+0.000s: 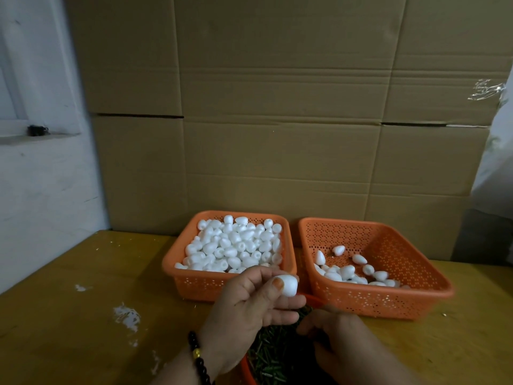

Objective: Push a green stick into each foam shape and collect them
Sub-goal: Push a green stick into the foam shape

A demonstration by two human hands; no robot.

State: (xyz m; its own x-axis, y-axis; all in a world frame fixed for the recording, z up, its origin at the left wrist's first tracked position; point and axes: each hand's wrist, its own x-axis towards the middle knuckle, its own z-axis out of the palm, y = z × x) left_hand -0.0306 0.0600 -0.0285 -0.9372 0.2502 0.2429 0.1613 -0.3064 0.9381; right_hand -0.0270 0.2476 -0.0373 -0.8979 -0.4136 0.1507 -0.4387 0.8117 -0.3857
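My left hand (249,307) pinches a white egg-shaped foam piece (288,285) between thumb and fingers, held in front of the left orange basket (177,259), which is heaped with plain foam shapes (236,245). The right orange basket (402,298) holds a smaller scatter of foam shapes (349,269) along its near left side. My right hand (336,333) has curled fingers down among the short green sticks (273,354) in an orange container (245,370) near me. Whether it holds a stick is hidden.
Both baskets stand on a yellow wooden table (83,315) marked with white patches. Large brown cardboard sheets (277,107) rise right behind the baskets. A white wall (41,190) is at the left, and pale cloth (497,162) hangs at the far right.
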